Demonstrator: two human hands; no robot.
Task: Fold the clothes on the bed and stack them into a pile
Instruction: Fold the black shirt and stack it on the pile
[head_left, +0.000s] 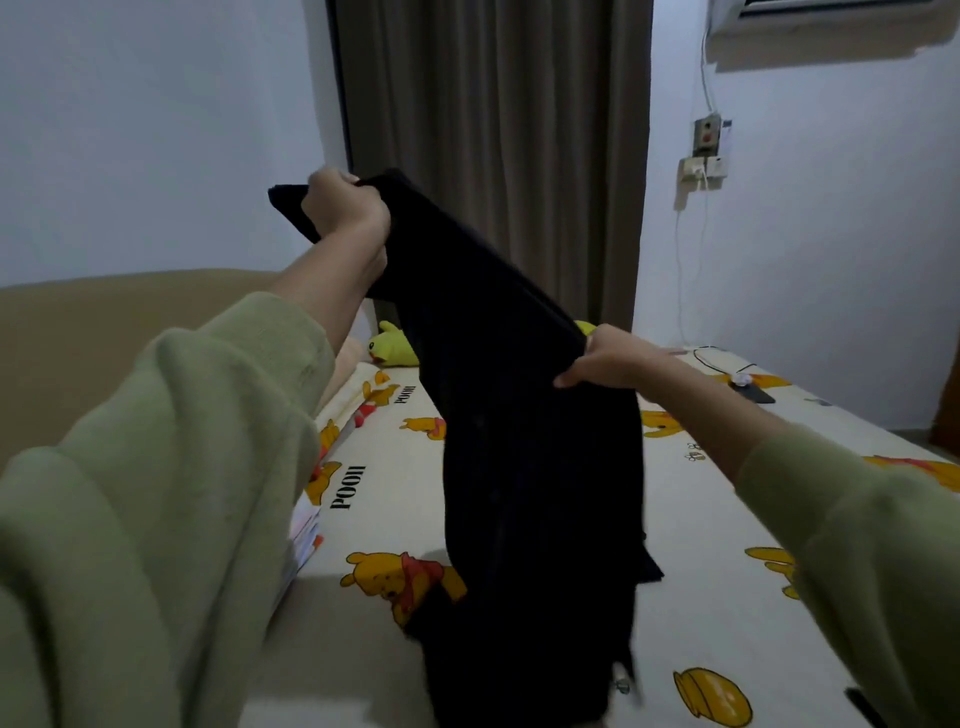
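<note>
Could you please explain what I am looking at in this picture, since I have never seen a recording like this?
There is no machine here: the single picture comes from a wide-angle camera worn on a person's head, looking forward and down, so the two arms in green sleeves are the wearer's own. The left hand, raised high, grips one end of a black garment; the right hand, lower, pinches its edge further along. The rest of the cloth hangs down to the bed, which has a cream sheet printed with yellow bears. At the far end lies a yellow plush toy, and to the right a dark phone with a cable. Behind are a brown curtain and white walls. No folded pile is in view.
</note>
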